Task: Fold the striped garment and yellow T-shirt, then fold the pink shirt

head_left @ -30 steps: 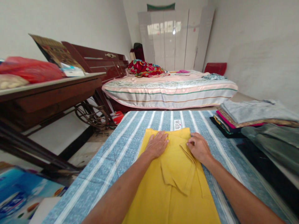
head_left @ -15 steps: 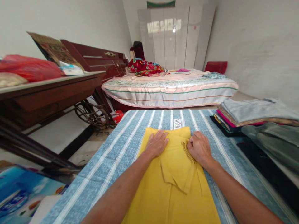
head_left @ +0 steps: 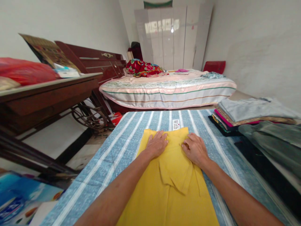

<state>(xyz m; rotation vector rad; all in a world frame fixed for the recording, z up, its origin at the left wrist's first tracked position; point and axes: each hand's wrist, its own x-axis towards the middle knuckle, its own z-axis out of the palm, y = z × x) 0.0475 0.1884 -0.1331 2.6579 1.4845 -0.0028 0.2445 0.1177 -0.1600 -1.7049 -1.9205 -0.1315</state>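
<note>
A yellow garment (head_left: 169, 194) lies flat on a blue-and-white striped cloth (head_left: 113, 150), its far edge near a printed label with the word "With". A folded-over flap, which looks like a sleeve (head_left: 177, 171), rests on its upper middle. My left hand (head_left: 157, 144) lies flat with fingers stretched out on the garment's upper left part. At the upper right, my right hand (head_left: 195, 149) has its fingers bent together, pinching the edge of the folded flap. The fingertips are partly hidden by the hand itself. The near end of the garment runs out of view.
To the right is a stack of folded clothes (head_left: 254, 111), with a grey-green garment (head_left: 272, 138) in front. Beyond the striped cloth stands a bed (head_left: 169, 97). A sewing machine table (head_left: 51, 94) is at left, above a blue package (head_left: 25, 194).
My right hand has moved slightly left over the flap's edge, and the layered folds seen beside it earlier now lie flatter. My left hand stays flat. The whole view has shifted slightly.
</note>
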